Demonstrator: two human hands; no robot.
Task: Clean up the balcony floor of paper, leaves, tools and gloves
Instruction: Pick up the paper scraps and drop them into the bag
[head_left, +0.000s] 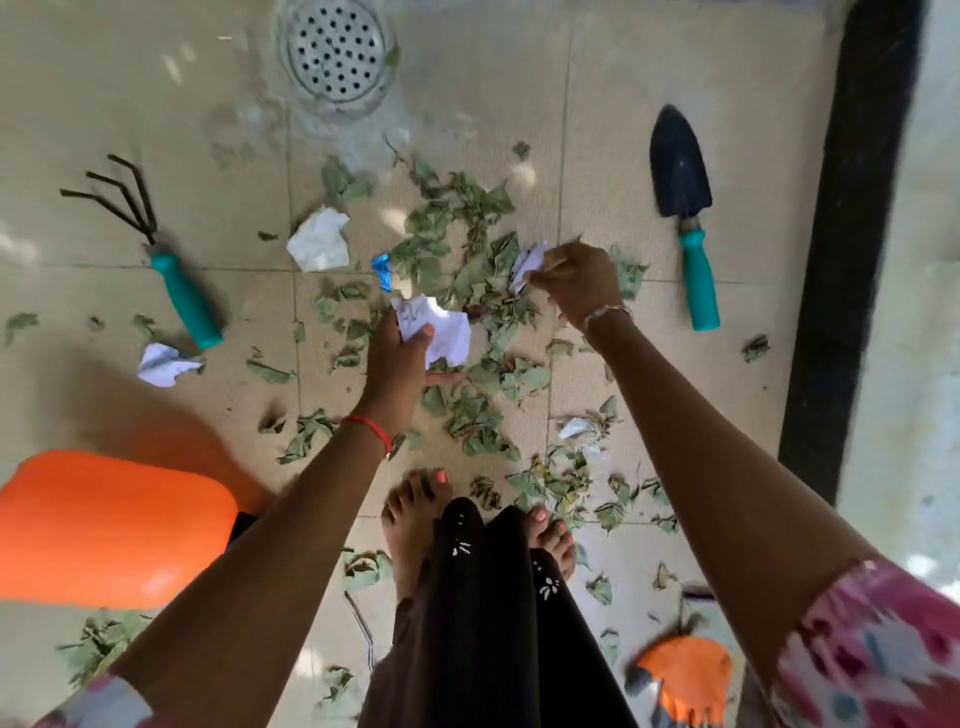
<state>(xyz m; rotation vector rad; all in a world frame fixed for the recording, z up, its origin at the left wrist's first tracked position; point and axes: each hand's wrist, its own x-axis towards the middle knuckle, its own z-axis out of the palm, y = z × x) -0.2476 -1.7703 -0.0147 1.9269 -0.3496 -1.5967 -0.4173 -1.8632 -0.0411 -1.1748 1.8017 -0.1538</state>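
pink patterned sleeves; red wrist thread; black trousers (white motifs)

**Balcony floor: what is counted**

Two teal-handled garden tools are counted: one hand rake and one trowel. Five pieces of white paper are seen: one large crumpled sheet, one smaller sheet beside the rake's handle, one small scrap among the leaves, one left-hand paper and one right-hand paper. One blue wrapper, one round drain, one orange glove and one orange plastic object are noted. Two hands are shown, the left hand and the right hand, with two bare feet. The dry leaves are too many to be counted.
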